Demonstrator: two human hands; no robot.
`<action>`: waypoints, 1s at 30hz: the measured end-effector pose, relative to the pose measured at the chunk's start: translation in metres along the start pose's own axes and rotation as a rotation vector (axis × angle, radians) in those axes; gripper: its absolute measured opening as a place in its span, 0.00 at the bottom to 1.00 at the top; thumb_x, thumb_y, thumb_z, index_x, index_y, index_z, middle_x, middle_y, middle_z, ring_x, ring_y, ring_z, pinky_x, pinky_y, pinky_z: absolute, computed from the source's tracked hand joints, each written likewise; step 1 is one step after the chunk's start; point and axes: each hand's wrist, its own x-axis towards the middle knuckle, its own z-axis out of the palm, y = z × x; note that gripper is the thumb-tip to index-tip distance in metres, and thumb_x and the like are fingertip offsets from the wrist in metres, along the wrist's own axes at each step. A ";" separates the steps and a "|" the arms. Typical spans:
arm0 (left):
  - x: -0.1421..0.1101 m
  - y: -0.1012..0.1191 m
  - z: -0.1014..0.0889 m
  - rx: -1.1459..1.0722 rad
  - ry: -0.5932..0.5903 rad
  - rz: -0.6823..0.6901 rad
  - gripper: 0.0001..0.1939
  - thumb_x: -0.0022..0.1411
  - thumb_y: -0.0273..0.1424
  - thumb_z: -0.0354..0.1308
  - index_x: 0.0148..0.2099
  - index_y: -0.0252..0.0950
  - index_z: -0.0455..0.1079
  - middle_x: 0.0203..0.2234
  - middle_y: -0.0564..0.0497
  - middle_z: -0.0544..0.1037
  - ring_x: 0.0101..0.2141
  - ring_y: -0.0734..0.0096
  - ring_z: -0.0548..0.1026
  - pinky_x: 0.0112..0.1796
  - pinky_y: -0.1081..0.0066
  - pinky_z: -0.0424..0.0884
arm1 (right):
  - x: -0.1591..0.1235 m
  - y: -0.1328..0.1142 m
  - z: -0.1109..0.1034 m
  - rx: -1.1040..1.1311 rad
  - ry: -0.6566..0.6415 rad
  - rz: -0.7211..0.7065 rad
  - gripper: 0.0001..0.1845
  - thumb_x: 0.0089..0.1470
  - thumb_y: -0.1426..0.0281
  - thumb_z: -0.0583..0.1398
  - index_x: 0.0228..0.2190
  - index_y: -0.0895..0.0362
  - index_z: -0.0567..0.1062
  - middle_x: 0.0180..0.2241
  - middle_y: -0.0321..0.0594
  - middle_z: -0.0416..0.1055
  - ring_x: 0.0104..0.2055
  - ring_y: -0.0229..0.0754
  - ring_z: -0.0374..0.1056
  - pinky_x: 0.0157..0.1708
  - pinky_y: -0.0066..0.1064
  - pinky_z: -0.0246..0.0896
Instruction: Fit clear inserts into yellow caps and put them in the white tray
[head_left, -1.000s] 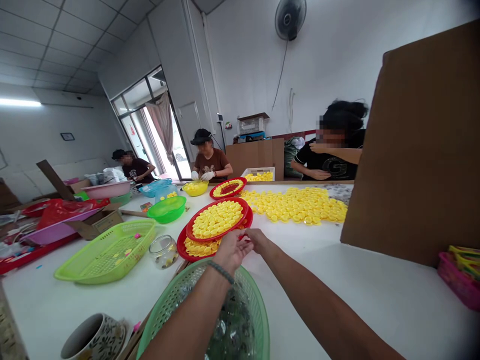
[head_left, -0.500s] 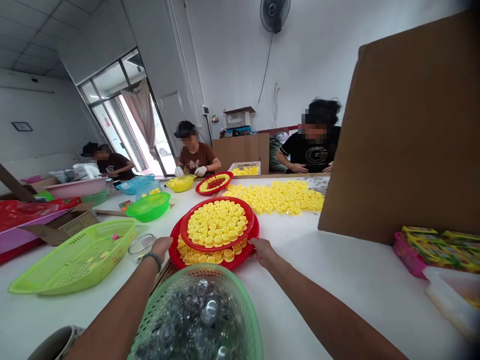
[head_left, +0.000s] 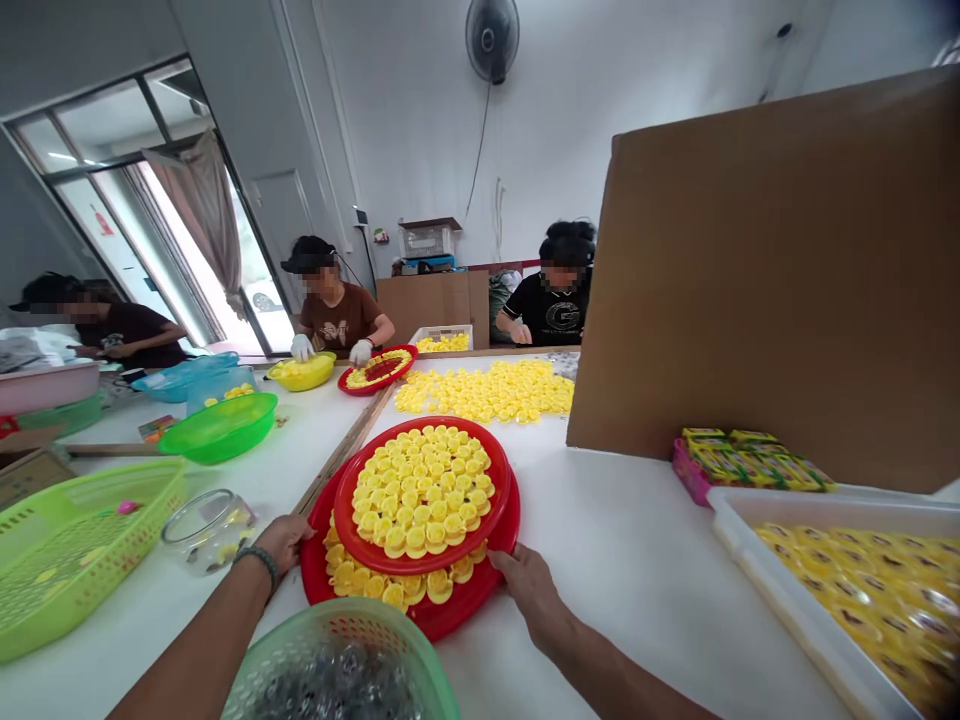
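Two red plates, one stacked on the other, sit in front of me, both covered with small yellow cup-shaped pieces point(head_left: 420, 490). My left hand point(head_left: 281, 545) grips the left rim of the lower red plate point(head_left: 319, 572). On the opposite side, my right hand point(head_left: 529, 590) holds its right rim, thumb on top. The upper red plate point(head_left: 346, 528) rests tilted on the pieces below it. Close to me, a green mesh basket point(head_left: 259, 650) holds many clear, dark-specked plastic pieces. A clear round jar point(head_left: 210, 530) stands beside my left hand.
A lime-green basket point(head_left: 161, 480) lies at left, a green bowl point(head_left: 217, 430) behind it. Loose yellow pieces point(head_left: 487, 390) spread across the far table. A cardboard sheet point(head_left: 750, 300) stands at right, near a white tray point(head_left: 739, 540) of yellow items. Co-workers sit opposite, one wearing white gloves point(head_left: 360, 353).
Both hands and the stacked plates have come nearer to me. My view has turned right, showing more of the white tray. The gloved co-worker's hand has moved to another red plate.
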 end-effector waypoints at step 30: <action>-0.316 -0.098 0.047 0.988 -0.049 1.329 0.30 0.57 0.36 0.54 0.61 0.48 0.56 0.59 0.49 0.61 0.60 0.49 0.52 0.58 0.49 0.45 | -0.052 -0.021 -0.134 0.051 0.388 0.093 0.10 0.55 0.65 0.58 0.28 0.57 0.63 0.19 0.34 0.68 0.16 0.33 0.64 0.19 0.27 0.70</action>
